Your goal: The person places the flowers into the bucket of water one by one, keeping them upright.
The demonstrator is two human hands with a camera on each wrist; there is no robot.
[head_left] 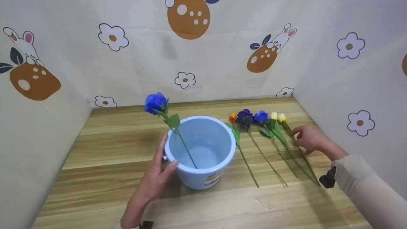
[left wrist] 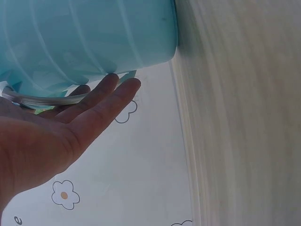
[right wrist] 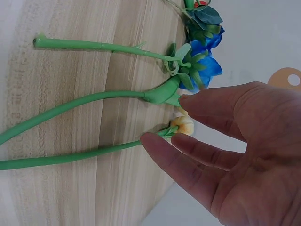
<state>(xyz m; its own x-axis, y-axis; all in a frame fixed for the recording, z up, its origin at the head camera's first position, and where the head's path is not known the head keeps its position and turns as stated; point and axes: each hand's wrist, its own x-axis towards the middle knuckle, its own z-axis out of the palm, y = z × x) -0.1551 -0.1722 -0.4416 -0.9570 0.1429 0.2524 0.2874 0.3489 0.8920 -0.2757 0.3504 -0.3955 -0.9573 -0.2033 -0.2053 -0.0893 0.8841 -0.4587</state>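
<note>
A light blue bucket (head_left: 205, 183) stands upright on the wooden table, with a blue rose (head_left: 155, 103) leaning inside it and its bloom above the rim. My left hand (head_left: 154, 181) rests against the bucket's left side, thumb at the rim. In the left wrist view its extended fingers (left wrist: 101, 106) lie along the bucket wall by the handle (left wrist: 51, 100). My right hand (head_left: 310, 138) is over the rightmost yellow tulip (head_left: 282, 118), thumb and fingers apart. In the right wrist view a fingertip is close to that tulip's stem (right wrist: 103, 150); contact is unclear.
Left of the yellow tulips lie another blue rose (head_left: 261, 117), a dark purple flower (head_left: 244, 119) and an orange tulip (head_left: 233, 117), stems toward me. A patterned curtain (head_left: 143, 70) encloses the wooden table (head_left: 105, 178) at the back and sides.
</note>
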